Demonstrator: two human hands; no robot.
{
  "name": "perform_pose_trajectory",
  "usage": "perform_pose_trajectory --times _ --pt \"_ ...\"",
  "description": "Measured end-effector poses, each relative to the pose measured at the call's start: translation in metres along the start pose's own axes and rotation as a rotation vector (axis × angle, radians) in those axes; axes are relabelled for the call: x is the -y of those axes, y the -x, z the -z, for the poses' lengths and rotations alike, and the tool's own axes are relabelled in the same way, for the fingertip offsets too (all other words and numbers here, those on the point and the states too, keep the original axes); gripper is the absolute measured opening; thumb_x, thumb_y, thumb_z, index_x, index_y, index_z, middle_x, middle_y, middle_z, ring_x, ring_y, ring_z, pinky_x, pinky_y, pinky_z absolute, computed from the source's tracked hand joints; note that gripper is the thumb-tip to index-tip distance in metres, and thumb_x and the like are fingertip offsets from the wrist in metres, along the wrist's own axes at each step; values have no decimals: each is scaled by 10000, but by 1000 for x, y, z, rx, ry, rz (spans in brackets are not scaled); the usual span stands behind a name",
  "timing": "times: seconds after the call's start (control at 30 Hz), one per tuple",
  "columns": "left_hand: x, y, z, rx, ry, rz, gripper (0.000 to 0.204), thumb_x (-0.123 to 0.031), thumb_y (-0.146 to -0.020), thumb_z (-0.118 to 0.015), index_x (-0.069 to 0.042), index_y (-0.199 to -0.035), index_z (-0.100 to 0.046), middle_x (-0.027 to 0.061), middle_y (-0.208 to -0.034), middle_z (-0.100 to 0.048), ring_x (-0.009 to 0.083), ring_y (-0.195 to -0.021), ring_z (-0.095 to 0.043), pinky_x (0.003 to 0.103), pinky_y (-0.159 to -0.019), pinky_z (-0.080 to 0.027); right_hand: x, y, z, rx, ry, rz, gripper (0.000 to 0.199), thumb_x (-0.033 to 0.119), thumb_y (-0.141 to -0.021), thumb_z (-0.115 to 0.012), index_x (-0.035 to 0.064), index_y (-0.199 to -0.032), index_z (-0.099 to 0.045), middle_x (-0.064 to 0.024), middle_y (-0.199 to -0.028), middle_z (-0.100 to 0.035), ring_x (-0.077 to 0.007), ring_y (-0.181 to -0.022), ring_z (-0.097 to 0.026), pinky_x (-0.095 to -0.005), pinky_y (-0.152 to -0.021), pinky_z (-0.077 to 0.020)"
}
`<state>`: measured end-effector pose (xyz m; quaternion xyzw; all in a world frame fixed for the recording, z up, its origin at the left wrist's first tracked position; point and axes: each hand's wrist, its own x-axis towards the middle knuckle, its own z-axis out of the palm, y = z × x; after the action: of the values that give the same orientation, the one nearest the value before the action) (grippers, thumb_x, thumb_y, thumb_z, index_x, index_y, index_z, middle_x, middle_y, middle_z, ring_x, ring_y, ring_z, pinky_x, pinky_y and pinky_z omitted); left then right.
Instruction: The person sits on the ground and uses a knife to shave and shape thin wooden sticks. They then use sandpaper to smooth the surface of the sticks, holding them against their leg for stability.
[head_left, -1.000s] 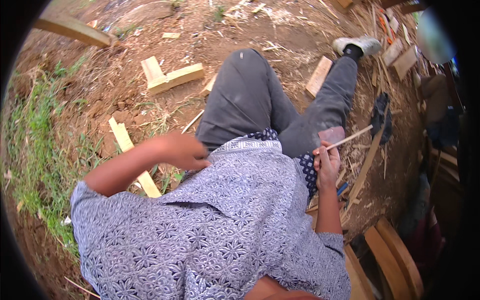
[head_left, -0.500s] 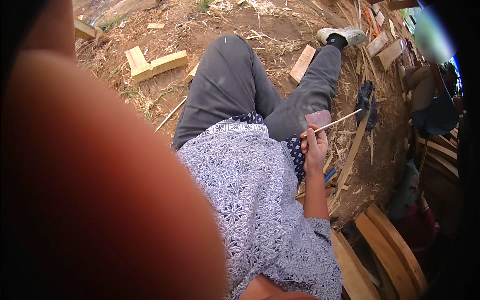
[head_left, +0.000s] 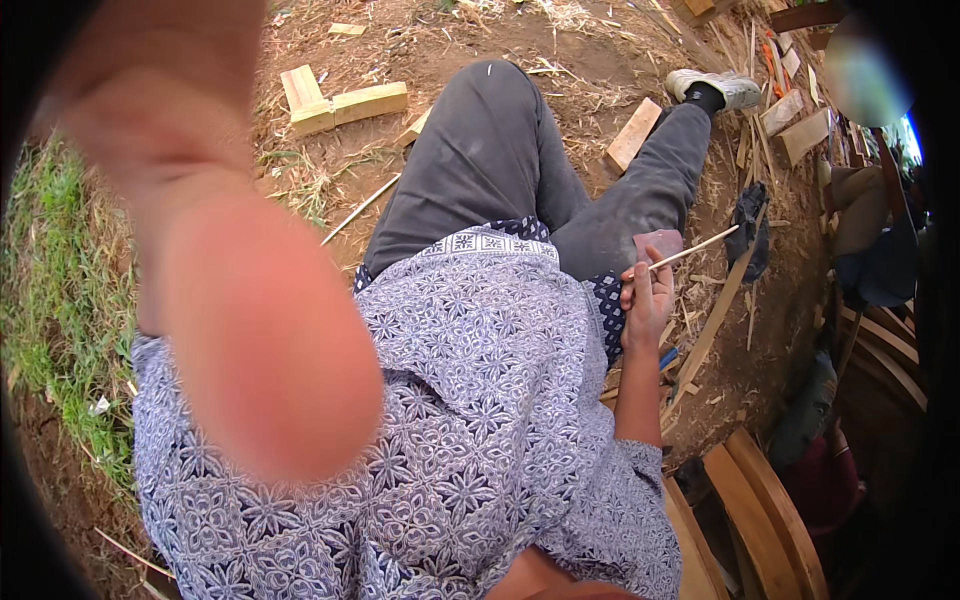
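Note:
My left hand [head_left: 250, 310] looms very close to the camera on the left side, badly blurred. One fingertip or thumb shows large; the other fingers cannot be made out, nor whether they hold anything. At the right, beside my thigh, my right hand [head_left: 650, 300] is closed around a thin pale wooden stick [head_left: 705, 244], which points up to the right. Just behind those fingers lies a small pinkish sheet [head_left: 657, 243], like sandpaper, against my grey trouser leg. Whether the fingers also touch that sheet I cannot tell.
Wood blocks [head_left: 368, 102] and shavings lie on the dirt ahead. Another block [head_left: 633, 133] rests by my outstretched leg. A long wood strip [head_left: 715, 315] and a black plastic bag [head_left: 748, 225] are at the right. Curved planks [head_left: 765, 510] stand lower right; another person [head_left: 870, 235] is beyond.
My left hand has drawn away from the camera and covers less of the view, uncovering grass and my shirt at the left. The right hand keeps hold of the stick.

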<state>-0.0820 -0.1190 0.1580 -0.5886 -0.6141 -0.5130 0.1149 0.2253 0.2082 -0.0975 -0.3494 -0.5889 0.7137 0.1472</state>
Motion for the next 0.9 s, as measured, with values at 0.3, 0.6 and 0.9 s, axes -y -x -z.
perform_pose_trajectory --times 0.3,0.6,0.9 --pt "7 114 -221 197 539 768 445 -274 -1052 -516 -31 -1424 -502 138 -1317 -564 226 -1149 -584 383 -989 -484 46 32 -28 341 377 35 372 120 -959 -674 -12 -1304 -627 -24 -930 -664 -78 -786 -585 -222 -694 -462" --pt "6 89 -227 259 407 431 239 -238 -1029 -534 -20 -1008 -628 134 -980 -629 288 -984 -638 420 -792 -491 68 18 -43 645 543 129 410 135 -828 -770 28 -1214 -683 -50 -981 -658 -139 -939 -624 -297 -828 -493" --pt "-2 88 -228 525 137 407 212 -288 -982 -590 -89 -919 -623 109 -679 -614 327 -648 -648 457 -551 -476 75 32 -10 262 -8 212 584 457 -1045 -515 -73 -1269 -616 -49 -801 -590 -121 -783 -553 -262 -714 -431"
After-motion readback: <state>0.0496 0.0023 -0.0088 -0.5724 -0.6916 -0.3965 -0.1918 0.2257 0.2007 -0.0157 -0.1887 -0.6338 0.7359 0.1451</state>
